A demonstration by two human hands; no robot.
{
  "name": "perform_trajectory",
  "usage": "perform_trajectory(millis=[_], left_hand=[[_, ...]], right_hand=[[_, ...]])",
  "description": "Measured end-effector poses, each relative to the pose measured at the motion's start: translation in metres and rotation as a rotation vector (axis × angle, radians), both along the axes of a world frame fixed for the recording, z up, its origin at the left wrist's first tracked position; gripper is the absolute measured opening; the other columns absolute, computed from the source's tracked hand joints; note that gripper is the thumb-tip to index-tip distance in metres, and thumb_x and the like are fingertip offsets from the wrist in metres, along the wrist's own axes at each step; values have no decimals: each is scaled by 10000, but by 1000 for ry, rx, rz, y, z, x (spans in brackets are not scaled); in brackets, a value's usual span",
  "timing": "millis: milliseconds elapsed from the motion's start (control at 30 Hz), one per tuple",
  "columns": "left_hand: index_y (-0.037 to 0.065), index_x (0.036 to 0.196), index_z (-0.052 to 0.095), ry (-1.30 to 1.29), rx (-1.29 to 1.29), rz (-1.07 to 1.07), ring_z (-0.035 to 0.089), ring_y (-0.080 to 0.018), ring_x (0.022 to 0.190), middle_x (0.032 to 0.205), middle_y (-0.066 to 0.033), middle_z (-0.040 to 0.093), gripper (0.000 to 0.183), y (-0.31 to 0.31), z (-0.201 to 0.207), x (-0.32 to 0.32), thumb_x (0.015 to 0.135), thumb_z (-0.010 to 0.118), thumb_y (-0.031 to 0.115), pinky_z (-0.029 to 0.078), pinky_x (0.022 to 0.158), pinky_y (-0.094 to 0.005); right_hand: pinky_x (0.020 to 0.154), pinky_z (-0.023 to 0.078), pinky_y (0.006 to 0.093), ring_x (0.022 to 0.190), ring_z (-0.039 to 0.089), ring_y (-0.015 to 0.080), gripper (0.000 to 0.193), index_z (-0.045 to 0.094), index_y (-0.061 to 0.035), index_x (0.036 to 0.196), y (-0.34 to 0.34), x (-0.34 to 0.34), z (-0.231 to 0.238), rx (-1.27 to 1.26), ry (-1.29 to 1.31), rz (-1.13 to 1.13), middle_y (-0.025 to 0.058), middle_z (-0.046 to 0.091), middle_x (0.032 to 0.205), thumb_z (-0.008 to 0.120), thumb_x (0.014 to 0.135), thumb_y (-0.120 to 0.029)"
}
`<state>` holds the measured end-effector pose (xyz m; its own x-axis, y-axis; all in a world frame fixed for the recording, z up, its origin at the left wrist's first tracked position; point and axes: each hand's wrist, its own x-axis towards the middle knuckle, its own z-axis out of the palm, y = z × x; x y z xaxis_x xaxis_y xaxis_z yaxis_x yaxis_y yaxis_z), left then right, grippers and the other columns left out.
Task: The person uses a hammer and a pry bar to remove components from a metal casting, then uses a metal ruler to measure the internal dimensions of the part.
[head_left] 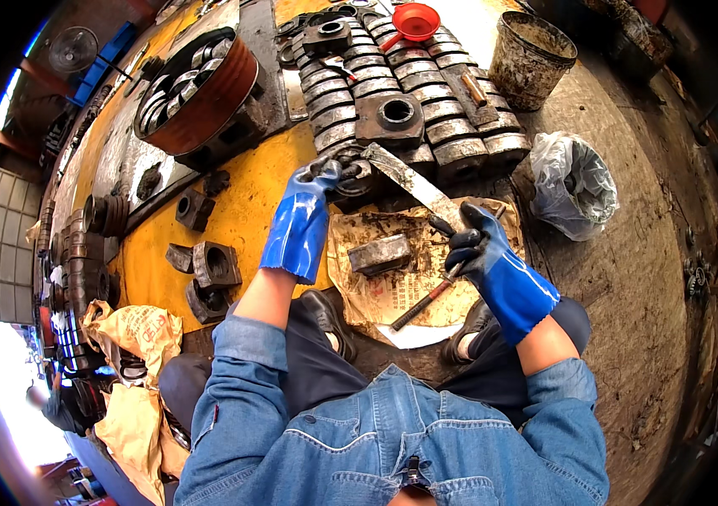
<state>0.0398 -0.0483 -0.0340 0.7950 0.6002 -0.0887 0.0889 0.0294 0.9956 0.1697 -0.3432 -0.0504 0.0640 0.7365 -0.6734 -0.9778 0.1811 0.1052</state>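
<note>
Both my hands wear blue rubber gloves with dark, grimy fingers. My left hand (pixel 315 190) is closed on a dark, curved metal piece (pixel 355 177), partly hidden by the fingers, at the near edge of the stacked parts. In my right hand (pixel 485 244) is a long, flat metal scraper (pixel 414 184), smeared with grime; its far end reaches close to that piece. A dark rod with a reddish section (pixel 428 301) slants under the right hand, and I cannot tell whether the fingers touch it. Between my feet, a metal block (pixel 380 254) lies on a stained paper sack (pixel 350 291).
Rows of curved metal parts (pixel 416 110) stand ahead, with a red plastic scoop (pixel 415 21) on top. A grimy bucket (pixel 533 59) and a plastic-lined bin (pixel 574 185) are at right. To the left are a rusty drum (pixel 207 105) of rings and loose blocks (pixel 215 266).
</note>
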Motion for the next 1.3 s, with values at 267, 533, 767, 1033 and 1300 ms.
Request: perform_trajectory(millis=[267, 533, 767, 1033, 1300], left_hand=[[-31, 1127, 670, -1, -18, 13, 652, -128, 837, 976, -63, 706, 289, 2, 0, 8, 950, 641, 197, 538, 776, -275], [-24, 1155, 663, -8, 16, -18, 670, -137, 869, 1034, -63, 708, 308, 14, 0, 9, 964, 627, 215, 549, 795, -282], [-7, 1145, 671, 3, 61, -24, 672, -121, 865, 1009, -51, 712, 296, 11, 1, 7, 967, 623, 225, 550, 791, -276], [2, 1051, 697, 14, -54, 55, 555, -96, 807, 895, -1, 674, 205, 17, -13, 8, 927, 618, 146, 460, 766, -258], [14, 1148, 681, -1, -54, 52, 611, -89, 823, 962, -10, 696, 313, -4, 2, 12, 952, 650, 257, 494, 770, -248]], right_hand=[[410, 294, 214, 432, 371, 50, 256, 552, -132, 1111, 0, 1, 4, 188, -66, -17, 192, 662, 1080, 558, 968, -345], [403, 311, 245, 436, 423, 89, 310, 580, -118, 1111, -9, 2, 4, -48, -436, 100, 198, 693, 973, 526, 977, -392], [434, 316, 264, 470, 424, 99, 361, 556, -119, 1211, -5, -4, 3, -178, -626, 121, 187, 719, 972, 483, 994, -399], [414, 311, 239, 485, 465, 95, 317, 573, -133, 1176, 1, -15, 8, -178, -660, 128, 170, 718, 943, 509, 990, -381], [438, 302, 256, 422, 392, 89, 324, 562, -145, 1027, -18, 18, -10, -176, -321, 2, 27, 490, 540, 637, 901, -434]])
